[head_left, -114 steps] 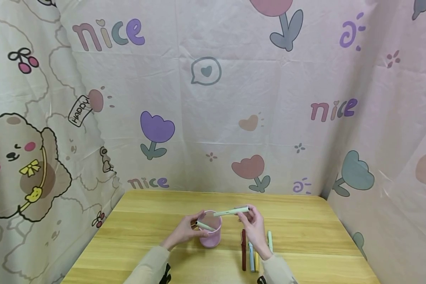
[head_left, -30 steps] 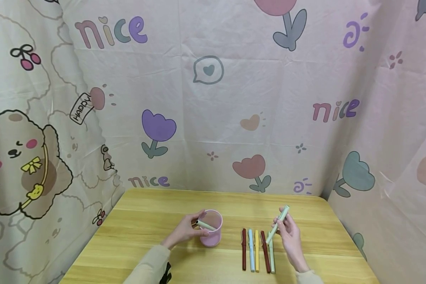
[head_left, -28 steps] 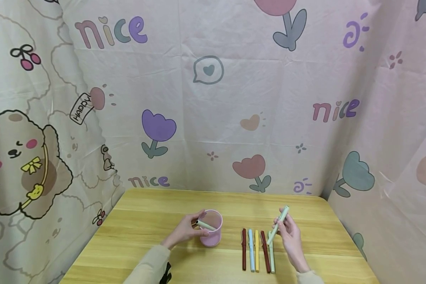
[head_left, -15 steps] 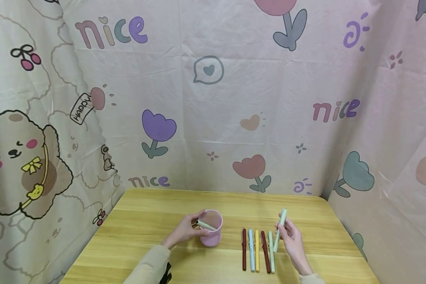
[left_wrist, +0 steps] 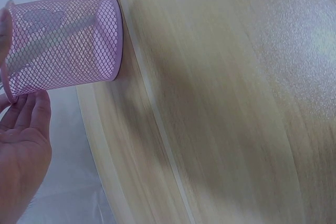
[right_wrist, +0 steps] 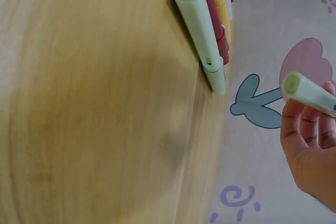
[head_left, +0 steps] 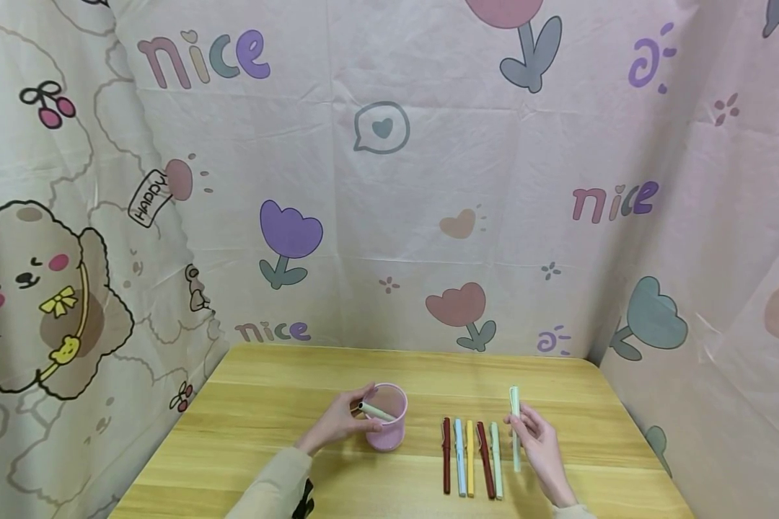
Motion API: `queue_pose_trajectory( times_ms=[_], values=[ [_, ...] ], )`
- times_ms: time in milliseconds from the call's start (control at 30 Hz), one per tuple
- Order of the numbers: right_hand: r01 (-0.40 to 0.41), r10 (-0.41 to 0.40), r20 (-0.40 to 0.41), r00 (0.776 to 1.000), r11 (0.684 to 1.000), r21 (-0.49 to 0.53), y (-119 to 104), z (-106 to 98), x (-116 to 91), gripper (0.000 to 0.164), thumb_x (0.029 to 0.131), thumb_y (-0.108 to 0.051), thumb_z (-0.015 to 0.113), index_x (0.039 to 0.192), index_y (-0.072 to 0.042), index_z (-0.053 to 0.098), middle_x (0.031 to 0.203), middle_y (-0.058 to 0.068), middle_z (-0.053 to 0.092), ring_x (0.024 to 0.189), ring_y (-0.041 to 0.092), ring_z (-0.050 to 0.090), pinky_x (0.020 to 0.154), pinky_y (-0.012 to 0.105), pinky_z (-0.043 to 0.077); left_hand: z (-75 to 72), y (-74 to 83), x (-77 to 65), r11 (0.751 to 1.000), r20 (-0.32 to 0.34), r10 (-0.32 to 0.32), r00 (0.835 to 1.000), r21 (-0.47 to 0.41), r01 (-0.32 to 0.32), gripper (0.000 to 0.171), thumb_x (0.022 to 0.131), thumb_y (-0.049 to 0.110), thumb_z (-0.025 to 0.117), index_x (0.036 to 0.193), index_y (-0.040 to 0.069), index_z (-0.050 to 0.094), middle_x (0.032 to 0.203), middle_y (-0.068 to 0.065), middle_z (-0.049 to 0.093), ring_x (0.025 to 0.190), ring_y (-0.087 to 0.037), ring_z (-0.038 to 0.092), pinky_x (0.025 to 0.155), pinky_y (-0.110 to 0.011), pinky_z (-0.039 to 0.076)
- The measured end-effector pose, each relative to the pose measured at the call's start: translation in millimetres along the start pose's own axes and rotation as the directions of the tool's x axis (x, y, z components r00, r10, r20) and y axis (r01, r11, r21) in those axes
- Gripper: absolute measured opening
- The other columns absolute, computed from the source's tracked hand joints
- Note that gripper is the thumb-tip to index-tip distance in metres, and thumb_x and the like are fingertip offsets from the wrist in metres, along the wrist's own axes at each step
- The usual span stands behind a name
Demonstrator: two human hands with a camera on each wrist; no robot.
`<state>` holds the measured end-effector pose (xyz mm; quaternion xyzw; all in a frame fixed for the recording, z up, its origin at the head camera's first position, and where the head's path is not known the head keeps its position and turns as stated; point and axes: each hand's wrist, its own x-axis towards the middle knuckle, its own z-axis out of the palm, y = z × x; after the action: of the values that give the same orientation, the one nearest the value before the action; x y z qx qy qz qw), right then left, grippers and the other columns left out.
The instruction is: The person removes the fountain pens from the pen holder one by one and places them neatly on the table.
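Note:
My left hand (head_left: pixel 340 424) grips the rim of a pink mesh pen holder (head_left: pixel 389 440), thumb on the near side. A pale green pen (head_left: pixel 379 414) leans inside the holder and shows through the mesh (left_wrist: pixel 65 51) in the left wrist view. On the right, my right hand (head_left: pixel 540 441) pinches another pale green pen (head_left: pixel 516 440), held just right of the row and roughly parallel to it. The row has a dark red pen (head_left: pixel 446 461), a light blue pen (head_left: pixel 460 465), a yellow pen (head_left: pixel 470 465), a second dark red pen (head_left: pixel 486 465) and a light green pen (head_left: pixel 497 468).
The wooden table (head_left: pixel 253 389) carries the holder left of the row of pens. A printed cloth (head_left: pixel 389 202) hangs behind the table and along both sides.
From above the holder's mouth, my right hand has carried the pale green pen right, past the row. Over the last second it lowers and straightens the pen. My left hand stays put.

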<state>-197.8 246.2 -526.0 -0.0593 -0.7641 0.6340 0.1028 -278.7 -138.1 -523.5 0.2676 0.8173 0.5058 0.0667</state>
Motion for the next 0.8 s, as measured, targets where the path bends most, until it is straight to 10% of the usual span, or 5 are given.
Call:
queue_pose_trajectory(
  times_ms=[800],
  values=[
    [-0.156,0.161,0.041,0.986,0.983,-0.095,20,-7,4,0.036,0.099,-0.011,0.061,0.128,0.01,0.054,0.106,0.014,0.076,0.095,0.01,0.066,0.075,0.019,0.052,-0.3,0.2,-1.3,1.0,0.002,0.009,1.0,0.002,-0.009,0.092,0.081,0.019,0.084,0.149,-0.014,0.031,0.15,-0.035,0.041,0.138,-0.049,0.046,0.112,-0.046,0.046]
  ],
)
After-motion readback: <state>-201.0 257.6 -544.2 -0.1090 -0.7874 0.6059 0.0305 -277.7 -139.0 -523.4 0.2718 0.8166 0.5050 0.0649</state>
